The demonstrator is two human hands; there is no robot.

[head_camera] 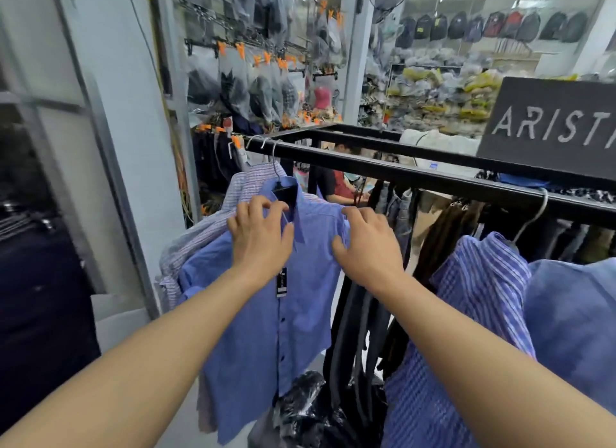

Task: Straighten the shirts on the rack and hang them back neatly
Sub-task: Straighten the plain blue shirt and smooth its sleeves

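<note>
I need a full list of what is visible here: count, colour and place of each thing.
rack: one, black, across the middle
blue shirt: one, plain blue, rack's left end
pale shirt: one, finely striped, behind the blue shirt
striped shirt: one, blue and white, further right
tag: one, black, blue shirt's front
sign: one, dark, white letters, upper right
backpacks: one row, mostly dark, far wall
left grip: one, holds the blue shirt's collar
right grip: one, holds the blue shirt's shoulder
</note>
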